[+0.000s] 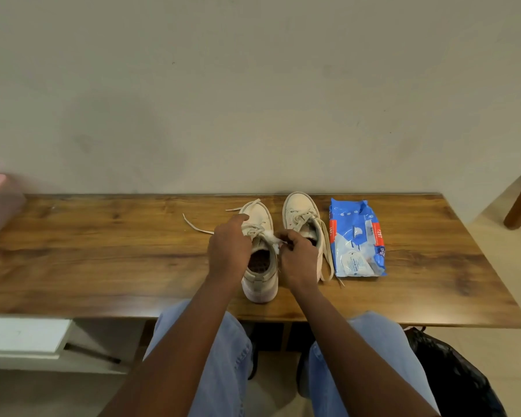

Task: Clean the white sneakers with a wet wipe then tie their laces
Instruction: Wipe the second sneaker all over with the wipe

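**Wiping the nearer sneaker, both laces untied**

Closest to the person, the nearer sneaker (260,288) is sitting heel-first on the wooden counter (103,251), and everything else is being placed from it. The left hand (229,245) is lying over its left flank, forefinger stretching toward the toe, apparently steadying it. Its other fingers are hidden, so I cannot tell how it is gripping. The right hand (298,257) is working at the sneaker's right edge, fingertips closing in a narrow pinch on a crumpled wet wipe (272,239) that is touching the eyelet area just ahead of the opening.

The sneaker is looking light, with a soft upper likely to be giving under pressure and a stiffer rubber sole. Bracing it at the sole edge or heel should be steadier than squeezing the upper. The wipe is looking limp and damp, so it is probably best handled bunched between the fingertips. The laces are looking flat and floppy, so taking each one near its tip will probably be giving the most control for tying.

A loose lace (196,225) is trailing on the counter left of the nearer sneaker's toe. Just right of the nearer sneaker and slightly farther off, the second sneaker (298,206) is standing toe to the wall, its trailing lace (328,254) hanging down its right side. Farther right again, a blue pack of wet wipes (357,239) is lying flat.

Counting: two sneakers, both untied, one wipe in use, one pack and two hands working.
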